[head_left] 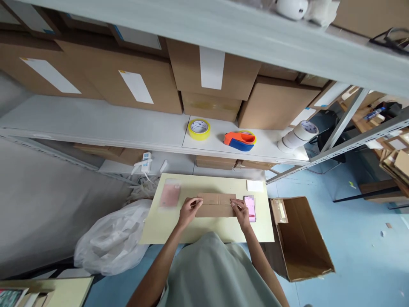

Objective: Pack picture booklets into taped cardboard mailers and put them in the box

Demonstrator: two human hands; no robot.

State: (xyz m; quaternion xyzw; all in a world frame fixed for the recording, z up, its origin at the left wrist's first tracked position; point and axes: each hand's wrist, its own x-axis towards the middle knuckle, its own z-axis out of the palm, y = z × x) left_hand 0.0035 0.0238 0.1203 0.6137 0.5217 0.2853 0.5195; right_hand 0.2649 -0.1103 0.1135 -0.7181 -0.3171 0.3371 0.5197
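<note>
A flat brown cardboard piece [216,204] lies on the pale yellow table [166,228]. My left hand [189,209] grips its left end with curled fingers. My right hand [241,212] pinches its right end. A pink phone [250,208] lies just right of my right hand. A pinkish item in a clear bag [170,196] rests on the table to the left. A small white card [254,185] sits at the table's far right corner.
An open cardboard box [300,238] stands on the blue floor to the right. A white plastic bag [111,241] lies at the left. On the shelf behind sit a yellow tape roll [199,128], an orange tape dispenser [240,140], white rolls [297,135] and stacked cartons [211,76].
</note>
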